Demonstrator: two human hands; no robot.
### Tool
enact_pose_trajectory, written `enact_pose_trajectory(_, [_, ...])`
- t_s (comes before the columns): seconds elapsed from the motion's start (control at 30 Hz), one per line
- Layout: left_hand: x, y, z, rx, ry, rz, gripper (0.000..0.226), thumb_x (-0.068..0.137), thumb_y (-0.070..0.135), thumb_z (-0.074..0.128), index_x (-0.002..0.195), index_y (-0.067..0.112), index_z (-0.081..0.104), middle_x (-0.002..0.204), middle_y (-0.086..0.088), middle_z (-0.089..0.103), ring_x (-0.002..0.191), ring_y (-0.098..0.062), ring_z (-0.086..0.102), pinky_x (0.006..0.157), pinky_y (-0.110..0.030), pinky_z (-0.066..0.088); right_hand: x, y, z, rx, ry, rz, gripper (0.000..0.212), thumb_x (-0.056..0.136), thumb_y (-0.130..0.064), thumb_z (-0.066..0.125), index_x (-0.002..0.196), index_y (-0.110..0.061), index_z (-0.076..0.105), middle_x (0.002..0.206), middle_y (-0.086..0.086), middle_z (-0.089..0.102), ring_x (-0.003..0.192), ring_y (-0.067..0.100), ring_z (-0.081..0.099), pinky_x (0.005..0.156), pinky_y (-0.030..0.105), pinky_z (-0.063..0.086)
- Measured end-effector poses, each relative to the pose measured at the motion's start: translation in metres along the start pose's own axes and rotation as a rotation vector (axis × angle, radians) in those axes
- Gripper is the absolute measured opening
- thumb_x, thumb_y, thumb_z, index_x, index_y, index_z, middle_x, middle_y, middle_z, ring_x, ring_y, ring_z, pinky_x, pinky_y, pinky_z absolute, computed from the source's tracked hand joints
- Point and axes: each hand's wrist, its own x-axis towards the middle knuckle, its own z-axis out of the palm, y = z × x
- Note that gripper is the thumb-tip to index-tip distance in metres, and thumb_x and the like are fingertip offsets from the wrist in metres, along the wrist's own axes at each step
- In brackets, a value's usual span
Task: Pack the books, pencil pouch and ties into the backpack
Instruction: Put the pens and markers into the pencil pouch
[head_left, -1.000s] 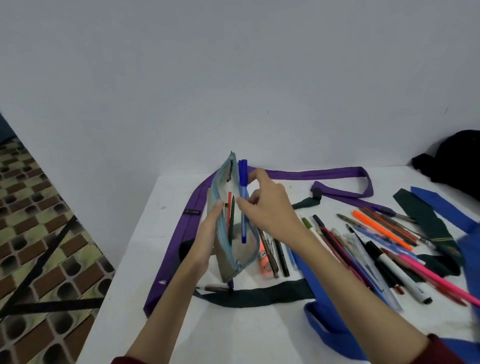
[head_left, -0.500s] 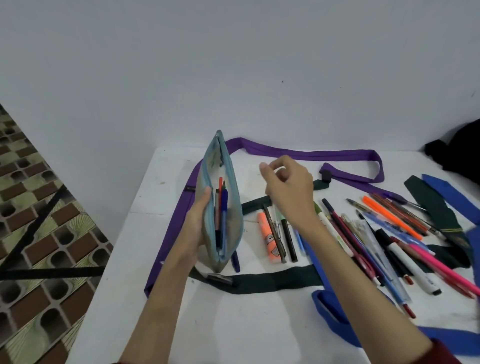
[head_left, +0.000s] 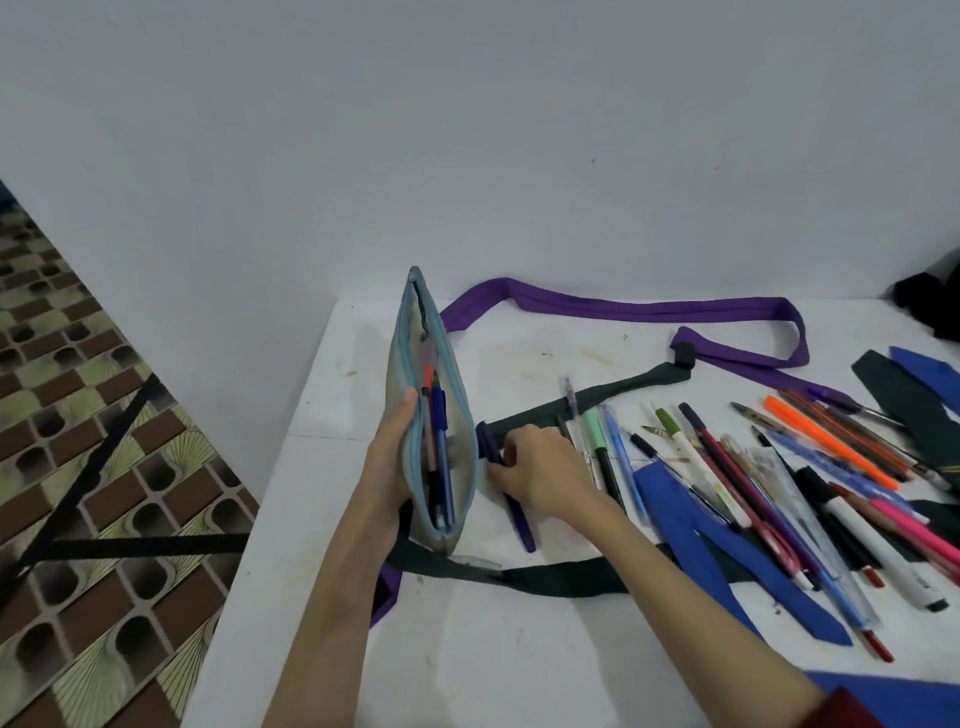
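The right hand (head_left: 540, 467) pinches a dark blue pen (head_left: 511, 499) at centre frame; the left hand (head_left: 389, 457) grips the open pouch (head_left: 447, 395) upright beside it. A slack hold could tip the pouch, spilling pens.

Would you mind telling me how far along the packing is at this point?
Early stage. A few pens already stand in the open pencil pouch, gripped by the left hand. The right hand is picking up a dark blue pen. Many pens and the ties, like the purple tie, remain on the table.
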Motion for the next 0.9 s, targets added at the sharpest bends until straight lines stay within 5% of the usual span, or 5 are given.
enact_pose_trajectory(0.33, [0.007, 0.005, 0.025, 0.063, -0.003, 0.050, 0.045, 0.079, 0.052, 0.053, 0.111, 0.021, 0.061, 0.083, 0.004, 0.072, 0.078, -0.010, 0.069, 0.065, -0.025, 0.055, -0.029, -0.011, -0.100, 0.822, 0.637, -0.114, 0.012, 0.086, -0.007, 0.058, 0.090, -0.012, 0.049, 0.063, 0.010, 0.062, 0.046, 0.012, 0.056, 0.055, 0.029, 0.049])
enact_pose_trajectory(0.43, [0.007, -0.003, 0.035, 0.159, -0.024, 0.034, 0.067, 0.072, 0.064, 0.058, 0.128, 0.027, 0.052, 0.113, 0.000, 0.066, 0.104, -0.017, 0.064, 0.086, -0.035, 0.053, -0.043, -0.024, -0.117, 0.918, 0.787, -0.239, 0.019, 0.087, -0.003, 0.057, 0.103, -0.009, 0.047, 0.060, 0.008, 0.059, 0.046, 0.009, 0.054, 0.055, 0.023, 0.047])
enact_pose_trajectory(0.57, [0.004, -0.009, 0.042, 0.201, -0.047, 0.032, 0.087, 0.059, 0.074, 0.059, 0.134, 0.032, 0.046, 0.122, 0.002, 0.062, 0.110, -0.016, 0.061, 0.095, -0.042, 0.049, -0.048, -0.034, -0.105, 0.831, 0.692, -0.282, 0.026, 0.085, -0.007, 0.061, 0.103, -0.018, 0.046, 0.055, -0.004, 0.059, 0.050, 0.010, 0.055, 0.056, 0.023, 0.048])
enact_pose_trajectory(0.73, [0.005, -0.008, 0.039, 0.167, -0.074, 0.016, 0.068, 0.074, 0.063, 0.053, 0.133, 0.031, 0.048, 0.122, 0.002, 0.064, 0.105, -0.014, 0.065, 0.090, -0.037, 0.050, -0.040, -0.030, -0.085, 0.259, 0.490, -0.186, 0.034, 0.089, -0.031, 0.058, 0.119, -0.020, 0.046, 0.067, -0.004, 0.066, 0.062, 0.008, 0.054, 0.066, 0.027, 0.037])
enact_pose_trajectory(0.9, [0.005, -0.006, 0.039, 0.152, -0.038, -0.005, 0.065, 0.078, 0.064, 0.054, 0.134, 0.032, 0.048, 0.123, 0.000, 0.062, 0.112, -0.018, 0.060, 0.094, -0.040, 0.049, -0.036, -0.026, -0.085, 0.221, 0.510, -0.147, 0.041, 0.088, -0.046, 0.058, 0.120, -0.020, 0.054, 0.069, -0.008, 0.058, 0.077, 0.014, 0.057, 0.072, 0.028, 0.042])
